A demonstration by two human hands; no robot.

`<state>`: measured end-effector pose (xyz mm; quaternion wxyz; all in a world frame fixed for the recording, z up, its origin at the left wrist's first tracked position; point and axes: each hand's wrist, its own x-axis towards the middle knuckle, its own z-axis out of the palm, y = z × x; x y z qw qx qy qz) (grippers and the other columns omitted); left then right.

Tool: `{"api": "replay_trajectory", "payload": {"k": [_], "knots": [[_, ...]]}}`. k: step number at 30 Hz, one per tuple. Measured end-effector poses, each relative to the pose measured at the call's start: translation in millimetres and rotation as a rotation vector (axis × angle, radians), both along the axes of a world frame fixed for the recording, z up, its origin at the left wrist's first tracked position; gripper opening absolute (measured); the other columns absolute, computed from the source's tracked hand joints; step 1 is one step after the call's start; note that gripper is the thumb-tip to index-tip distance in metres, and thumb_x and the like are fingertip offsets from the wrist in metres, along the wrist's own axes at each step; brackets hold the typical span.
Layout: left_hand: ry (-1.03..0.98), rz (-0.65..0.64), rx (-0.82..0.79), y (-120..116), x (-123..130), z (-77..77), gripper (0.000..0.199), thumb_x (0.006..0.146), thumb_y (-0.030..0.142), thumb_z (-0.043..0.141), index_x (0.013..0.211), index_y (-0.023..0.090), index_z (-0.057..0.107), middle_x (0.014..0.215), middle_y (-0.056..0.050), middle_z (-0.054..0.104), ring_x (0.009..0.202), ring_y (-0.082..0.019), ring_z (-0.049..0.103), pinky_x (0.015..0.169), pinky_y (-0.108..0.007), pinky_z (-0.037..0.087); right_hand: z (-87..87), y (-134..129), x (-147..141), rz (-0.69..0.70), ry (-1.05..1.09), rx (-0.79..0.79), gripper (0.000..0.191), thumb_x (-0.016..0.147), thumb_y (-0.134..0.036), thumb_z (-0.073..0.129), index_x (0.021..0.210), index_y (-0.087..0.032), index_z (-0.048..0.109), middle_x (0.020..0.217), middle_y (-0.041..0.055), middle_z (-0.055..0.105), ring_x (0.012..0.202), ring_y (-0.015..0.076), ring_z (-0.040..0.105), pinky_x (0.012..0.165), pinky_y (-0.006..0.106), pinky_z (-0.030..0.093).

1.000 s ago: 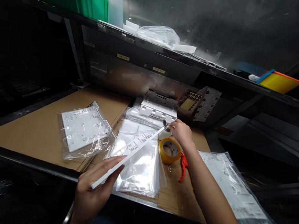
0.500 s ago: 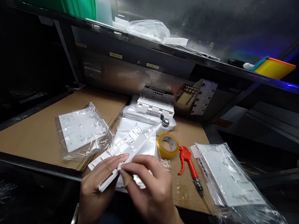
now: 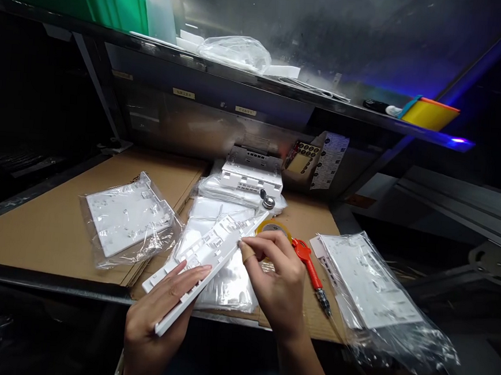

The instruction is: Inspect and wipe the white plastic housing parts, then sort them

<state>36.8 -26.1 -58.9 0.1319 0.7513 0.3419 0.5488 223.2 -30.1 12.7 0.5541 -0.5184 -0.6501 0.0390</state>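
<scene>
Cardboard (image 3: 34, 234) spreads left along the front edge of the table (image 3: 52, 284); tape (image 3: 274, 223) sits just beyond your right hand (image 3: 275, 279), fingertips pinched at the white panel (image 3: 223, 252), firm hold unclear. Your left hand (image 3: 160, 313) clasps it above clear bags (image 3: 234, 295), long axis slanting away rightward.

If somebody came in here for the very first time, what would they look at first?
Probably the bright red air gun, lying on the cardboard right of the middle. Next might come the white plastic panel, slanting across the middle in the person's left grip, with clear plastic bags behind it. Up on the shelf, the green bin at the left also stands out.
</scene>
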Motion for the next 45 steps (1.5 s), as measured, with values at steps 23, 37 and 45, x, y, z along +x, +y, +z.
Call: {"api": "replay_trajectory", "payload": {"k": [23,37,45], "knots": [[-0.440,0.174,-0.609,-15.9,-17.2,-6.1,0.021,0.079,0.034,0.085,0.097,0.024,0.082,0.099,-0.002,0.082,0.097,-0.029,0.077,0.094,-0.037,0.064,-14.2,38.1,108.0,-0.440,0.099,0.024,0.010,0.090,-0.025,0.071,0.090,-0.019,0.079,0.086,0.0022,0.067,0.070,0.0135,0.059,0.063,0.028,0.047],[-0.533,0.034,-0.715,-8.5,-8.2,12.6,0.026,0.068,0.041,0.093,0.088,0.029,0.084,0.092,-0.001,0.083,0.093,-0.026,0.077,0.090,-0.028,0.062,-56.7,47.3,56.4,-0.090,0.948,-0.100,0.038,0.093,-0.055,0.061,0.113,-0.023,0.061,0.112,0.0050,0.072,0.063,0.0101,0.065,0.063,0.028,0.057],[-0.397,-0.137,-0.581,5.3,0.7,-2.2,0.036,0.084,0.036,0.080,0.119,0.029,0.076,0.129,-0.009,0.074,0.131,-0.036,0.061,0.122,-0.055,0.037,-39.3,45.2,34.0,-0.222,1.140,0.247,0.012,0.097,-0.037,0.055,0.100,-0.028,0.047,0.094,-0.0074,0.062,0.035,0.0042,0.048,0.046,0.027,0.050]]}}
